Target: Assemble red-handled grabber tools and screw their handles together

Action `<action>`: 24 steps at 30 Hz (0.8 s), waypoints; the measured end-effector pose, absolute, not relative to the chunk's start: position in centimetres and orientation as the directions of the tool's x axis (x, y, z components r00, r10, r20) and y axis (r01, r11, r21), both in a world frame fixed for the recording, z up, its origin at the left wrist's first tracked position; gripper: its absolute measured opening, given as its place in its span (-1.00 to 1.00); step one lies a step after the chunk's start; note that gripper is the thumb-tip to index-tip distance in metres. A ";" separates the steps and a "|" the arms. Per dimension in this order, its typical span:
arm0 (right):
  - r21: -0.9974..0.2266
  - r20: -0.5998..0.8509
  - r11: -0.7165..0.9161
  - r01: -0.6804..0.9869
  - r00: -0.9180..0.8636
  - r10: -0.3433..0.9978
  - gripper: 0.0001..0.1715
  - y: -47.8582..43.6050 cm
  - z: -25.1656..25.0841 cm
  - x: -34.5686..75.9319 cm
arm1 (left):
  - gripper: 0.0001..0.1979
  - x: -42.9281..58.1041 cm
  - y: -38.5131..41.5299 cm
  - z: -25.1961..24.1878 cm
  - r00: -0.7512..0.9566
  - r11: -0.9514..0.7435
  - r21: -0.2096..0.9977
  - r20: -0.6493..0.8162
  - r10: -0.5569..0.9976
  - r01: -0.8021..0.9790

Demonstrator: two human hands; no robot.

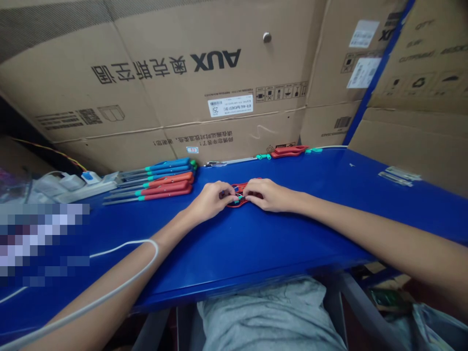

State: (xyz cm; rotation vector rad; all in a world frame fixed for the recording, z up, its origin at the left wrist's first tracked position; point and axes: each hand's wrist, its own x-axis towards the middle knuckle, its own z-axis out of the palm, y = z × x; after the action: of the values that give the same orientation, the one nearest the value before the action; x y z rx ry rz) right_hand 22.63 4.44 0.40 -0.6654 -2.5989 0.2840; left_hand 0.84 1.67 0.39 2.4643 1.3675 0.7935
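Note:
My left hand [212, 199] and my right hand [265, 194] meet at the middle of the blue table [256, 243]. Both are closed in a pinch on a small red tool handle [238, 187] with a teal end, which lies on the table between them. The fingers hide most of it. A row of screwdrivers [161, 183] with blue and red handles and teal collars lies to the left of my left hand. Another red handle piece [288, 151] with teal parts lies at the table's far edge.
Large cardboard boxes [183, 83] wall off the back and right. A white power strip and plugs [76, 187] sit at the left. A white cable [120, 248] crosses my left forearm. Small clear bags [398, 175] lie at the right.

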 end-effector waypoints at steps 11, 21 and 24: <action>-0.322 0.333 0.838 0.441 -0.776 0.536 -0.84 4.7 0.6 22.7 | -0.88 1.1 1.6 0.5 0.437 -0.560 0.405 0.361 0.824 0.723; -0.308 0.352 0.844 0.439 -0.772 0.530 -0.83 4.8 0.3 22.7 | -0.85 1.5 0.9 0.7 0.520 -0.623 0.260 0.370 0.770 0.738; -0.320 0.377 0.848 0.422 -0.764 0.523 -0.86 4.8 0.2 22.8 | -0.83 1.6 0.7 0.9 0.580 -0.664 0.168 0.364 0.729 0.729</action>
State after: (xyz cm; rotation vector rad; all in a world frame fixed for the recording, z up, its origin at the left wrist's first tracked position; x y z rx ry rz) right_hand 22.80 4.83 0.21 -0.6962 -2.5647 0.2981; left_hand 1.63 0.70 0.87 2.7923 1.2880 0.6427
